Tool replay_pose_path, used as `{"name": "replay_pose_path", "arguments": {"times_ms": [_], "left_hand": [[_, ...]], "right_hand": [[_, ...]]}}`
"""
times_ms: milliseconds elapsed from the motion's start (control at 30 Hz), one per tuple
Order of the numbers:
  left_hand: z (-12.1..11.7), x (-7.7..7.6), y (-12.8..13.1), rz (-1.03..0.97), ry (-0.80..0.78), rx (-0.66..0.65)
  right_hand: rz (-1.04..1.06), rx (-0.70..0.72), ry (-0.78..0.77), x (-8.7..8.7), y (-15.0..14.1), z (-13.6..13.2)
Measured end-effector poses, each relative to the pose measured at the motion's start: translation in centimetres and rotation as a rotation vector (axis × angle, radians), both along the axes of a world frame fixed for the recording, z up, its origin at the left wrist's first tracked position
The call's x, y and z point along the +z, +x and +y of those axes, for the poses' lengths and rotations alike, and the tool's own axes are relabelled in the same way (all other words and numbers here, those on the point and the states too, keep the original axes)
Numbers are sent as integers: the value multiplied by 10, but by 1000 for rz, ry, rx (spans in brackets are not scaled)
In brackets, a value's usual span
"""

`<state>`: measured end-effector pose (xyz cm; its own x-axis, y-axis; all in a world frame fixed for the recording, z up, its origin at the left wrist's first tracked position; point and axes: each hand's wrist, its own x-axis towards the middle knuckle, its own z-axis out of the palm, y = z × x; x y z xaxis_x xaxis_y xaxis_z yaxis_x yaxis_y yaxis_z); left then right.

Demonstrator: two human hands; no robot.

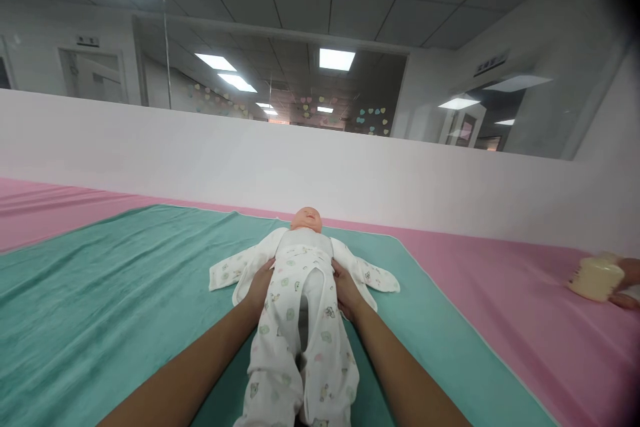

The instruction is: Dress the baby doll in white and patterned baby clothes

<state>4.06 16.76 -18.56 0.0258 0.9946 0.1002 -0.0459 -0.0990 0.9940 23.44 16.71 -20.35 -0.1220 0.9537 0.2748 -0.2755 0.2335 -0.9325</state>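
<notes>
No text is being shown legibly; characters are being blurred on the small grey rectangular door sign (88,41) and the pale-yellow translucent bottle (596,278).

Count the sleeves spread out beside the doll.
2: left sleeve, out past the left hand; right sleeve, out past the right hand. Both lie on the green cloth.

The bottom edge cuts off the lower legs of the printed trousers (290,320) and both forearms (405,367). Fingers of the left grip (260,285) and right grip (349,292) are partly hidden at the waist. Another person's hand (629,280) is cut off at the right edge; the bottle's (596,278) markings are too blurred to read.
</notes>
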Motion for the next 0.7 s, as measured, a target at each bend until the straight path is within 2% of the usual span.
{"name": "replay_pose_path", "arguments": {"times_ms": [100,300,533,600,700], "left_hand": [[0,1,2,-113,0,11],[7,-6,-3,-73,14,42],[0,2,5,-155,-161,3],[-1,4,6,-119,-133,14],[2,2,4,-26,-6,37]], "right_hand": [[1,-20,11,-2,0,2],[9,-61,-13,-7,2,7],[17,-127,-74,-13,1,14],[32,-115,-70,-14,0,15],[10,-94,-31,-11,1,14]]}}
